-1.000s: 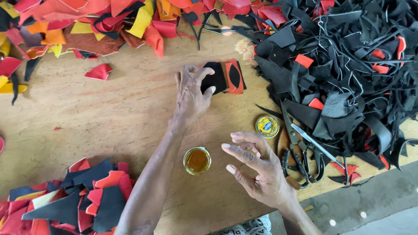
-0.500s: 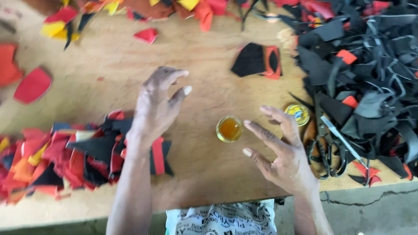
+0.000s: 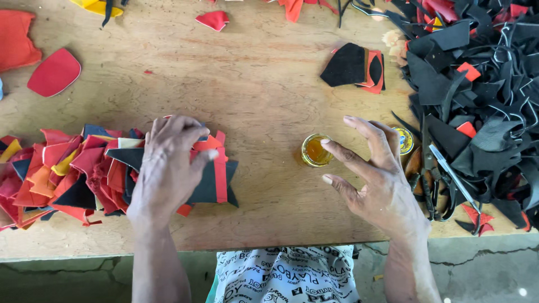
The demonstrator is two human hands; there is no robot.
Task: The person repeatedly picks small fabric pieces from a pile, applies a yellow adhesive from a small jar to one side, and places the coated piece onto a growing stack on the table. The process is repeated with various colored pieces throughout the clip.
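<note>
Left hand (image 3: pixel 168 165) lay palm-down, fingers spread, on the near end of a pile of cut red, orange, black and yellow leather-like pieces (image 3: pixel 84 174) at lower left of the frame; it pressed on a black-and-red triangular piece (image 3: pixel 216 179) at the pile's right edge, fingers not closed around it. Right hand (image 3: pixel 376 179) hovered open at lower right, fingers splayed, holding nothing, fingertips just beside a small round open jar of amber liquid (image 3: pixel 315 150) in mid-frame. Jar looked roughly full; looked like glue, but could not tell for sure. A small yellow-topped round tin (image 3: pixel 405 140) sat just right of the hand, mostly hidden behind it, contents not visible.

Progress, as a judgement: early. One small stack of black and red-orange pieces (image 3: pixel 356 67) lay set apart at upper centre; the lower-left pile seemed unworked.

A big heap of black and red offcuts (image 3: pixel 477 84) filled the right side, dark-handled scissors (image 3: pixel 435 185) at its edge. Flat red oval piece (image 3: pixel 54 72) at upper left. All on a bare wooden tabletop (image 3: pixel 252 95).
</note>
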